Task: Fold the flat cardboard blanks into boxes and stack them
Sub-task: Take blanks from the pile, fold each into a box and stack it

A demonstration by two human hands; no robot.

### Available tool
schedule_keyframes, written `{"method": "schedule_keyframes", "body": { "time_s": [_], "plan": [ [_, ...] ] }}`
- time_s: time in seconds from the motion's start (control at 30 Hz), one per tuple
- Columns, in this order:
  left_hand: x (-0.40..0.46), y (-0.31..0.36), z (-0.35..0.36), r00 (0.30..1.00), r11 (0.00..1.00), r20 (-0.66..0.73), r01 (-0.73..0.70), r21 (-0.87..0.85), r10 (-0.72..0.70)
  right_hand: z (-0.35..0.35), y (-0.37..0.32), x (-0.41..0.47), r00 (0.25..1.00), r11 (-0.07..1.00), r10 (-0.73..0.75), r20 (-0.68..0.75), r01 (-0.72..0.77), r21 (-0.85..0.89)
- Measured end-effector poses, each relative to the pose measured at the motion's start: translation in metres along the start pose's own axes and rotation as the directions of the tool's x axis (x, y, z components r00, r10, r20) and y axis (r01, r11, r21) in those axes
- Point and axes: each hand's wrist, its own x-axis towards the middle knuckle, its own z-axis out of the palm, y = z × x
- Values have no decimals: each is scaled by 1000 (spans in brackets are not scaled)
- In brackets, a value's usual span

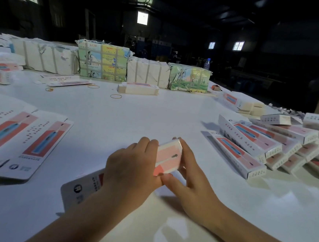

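At six o'clock, low over the tabletop [136, 111], we held the half-formed box [168, 156] in both hands. Our left hand [132, 168] curled its fingers [147, 144] over its near side; our right hand [190, 182] pinched the far end. The card seemed light, thin and easily creased, best held by its edges. At three o'clock lay the finished boxes [267, 146]; at nine, flat blanks [20, 138].

Dark hall, bright windows [142, 18], white table [136, 115].
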Motion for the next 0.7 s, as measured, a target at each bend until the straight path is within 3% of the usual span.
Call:
{"method": "schedule_keyframes", "body": {
  "time_s": [0.1,0.23,0.33,0.4,0.47,0.53,0.6,0.63,0.7],
  "plan": [
    [0,-3,-1,1000,1000,20,-3,10,3,-6,2,0,989,989,21,147,-42,142],
    [3,-11,-2,999,999,28,-37,6,37,-10,6,4,986,994,7,168,-26,109],
    [5,-18,-4,993,995,56,-100,0,100,-13,9,8,982,962,-170,87,184,-203],
    [5,-22,-4,982,987,100,-164,-1,163,-16,13,10,944,855,-307,119,329,-401],
    [2,-25,-5,965,980,175,-200,-7,198,-20,20,12,902,762,-385,194,429,-485],
    [2,-28,-3,951,988,271,-153,-17,152,-20,24,14,884,685,-404,237,464,-561],
    [1,-31,-1,935,981,311,-192,31,173,-20,27,15,881,631,-401,250,463,-622],
    [0,-32,0,933,970,287,-238,45,216,-21,29,16,886,615,-394,243,451,-646],
    [0,-30,4,954,954,79,-295,48,291,-30,31,19,922,630,-348,167,362,-687]
  ]
}}
